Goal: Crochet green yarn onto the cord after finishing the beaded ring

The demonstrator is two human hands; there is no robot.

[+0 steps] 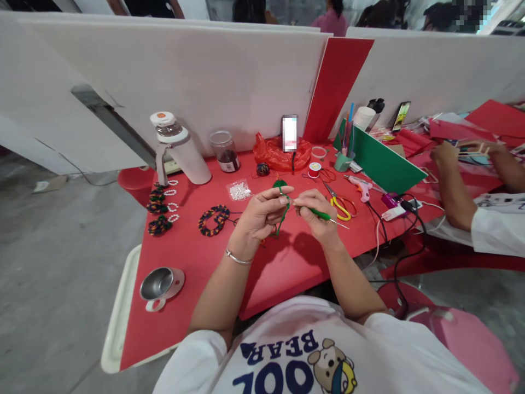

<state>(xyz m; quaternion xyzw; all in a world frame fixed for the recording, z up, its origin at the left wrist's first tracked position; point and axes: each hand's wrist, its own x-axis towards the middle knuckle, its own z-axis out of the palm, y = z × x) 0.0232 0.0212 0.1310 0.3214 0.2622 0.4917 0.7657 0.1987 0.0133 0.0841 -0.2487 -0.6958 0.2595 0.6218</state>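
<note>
Green yarn hangs from the fingers of my left hand, which are pinched together above the red table. Close beside it, my right hand is closed around a crochet hook with a green handle; its metal shaft points right, away from the yarn. The right fingertips meet near the left ones, and whether they also pinch yarn is too small to tell. A green yarn ball lies just behind my left hand. A dark multicoloured braided yarn loop rests to the left.
On the red table stand a metal cup, a white bottle and a jar. Beads, scissors, a glue gun and a power strip with cables lie about. A co-worker's arm is at right.
</note>
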